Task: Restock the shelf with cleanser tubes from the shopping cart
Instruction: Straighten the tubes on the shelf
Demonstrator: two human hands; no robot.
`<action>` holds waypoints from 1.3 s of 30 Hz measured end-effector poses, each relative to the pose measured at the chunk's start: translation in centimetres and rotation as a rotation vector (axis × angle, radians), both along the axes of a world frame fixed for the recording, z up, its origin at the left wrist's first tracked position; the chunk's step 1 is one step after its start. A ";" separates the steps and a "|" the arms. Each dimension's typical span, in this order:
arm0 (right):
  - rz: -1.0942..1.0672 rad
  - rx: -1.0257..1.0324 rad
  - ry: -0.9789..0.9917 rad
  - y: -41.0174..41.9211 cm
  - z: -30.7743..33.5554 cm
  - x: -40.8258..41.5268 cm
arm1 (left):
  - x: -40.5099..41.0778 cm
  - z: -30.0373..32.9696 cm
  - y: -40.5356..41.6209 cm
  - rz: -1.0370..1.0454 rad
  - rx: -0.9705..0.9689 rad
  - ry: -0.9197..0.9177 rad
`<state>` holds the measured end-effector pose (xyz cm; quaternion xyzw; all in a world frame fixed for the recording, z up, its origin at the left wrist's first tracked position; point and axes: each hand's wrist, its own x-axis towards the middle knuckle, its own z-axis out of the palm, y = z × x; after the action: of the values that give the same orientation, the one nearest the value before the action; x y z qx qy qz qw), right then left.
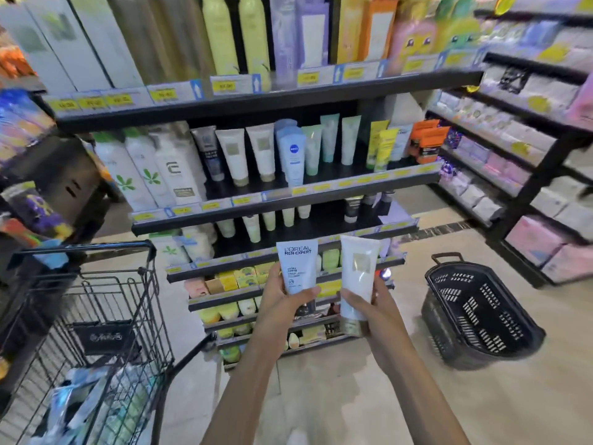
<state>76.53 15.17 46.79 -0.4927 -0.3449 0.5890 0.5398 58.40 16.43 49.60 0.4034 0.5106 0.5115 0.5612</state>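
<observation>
My left hand (282,300) grips a pale blue L'Oreal Men Expert cleanser tube (296,264), held upright with its dark cap down. Beside it, my right hand (373,305) holds a white tube with a gold cap (357,277), also cap down. Both tubes are raised in front of the lower shelves. The black wire shopping cart (96,332) stands at the lower left with several more tubes and packets lying in it. The shelf (288,194) at chest height carries a row of upright cleanser tubes, among them two matching white tubes (247,154) and a blue Nivea tube (293,155).
A black plastic hand basket (478,313) sits tilted on the tiled floor at the right. Another shelving unit (513,162) with packets runs along the right side. Tall bottles fill the top shelf (240,97). Dark racks crowd the left edge.
</observation>
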 end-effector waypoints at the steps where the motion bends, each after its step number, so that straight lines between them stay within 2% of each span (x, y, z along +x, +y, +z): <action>1: -0.006 0.000 0.005 0.4 0.0 0.7 | 0.7 0.0 0.5 -0.004 0.002 0.000; 12: -0.089 0.016 -0.071 5.7 -0.6 9.1 | 9.3 -1.4 7.6 -0.077 -0.015 -0.009; 28: -0.110 0.039 -0.101 18.3 2.1 20.9 | 21.8 0.3 20.6 -0.098 0.029 0.014; 39: 0.011 0.047 -0.053 25.3 1.6 28.8 | 30.4 2.2 24.9 0.150 0.154 0.078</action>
<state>105.28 40.47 48.44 -0.4933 -0.3755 0.5705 0.5387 88.75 41.38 51.79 0.4256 0.5200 0.5735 0.4685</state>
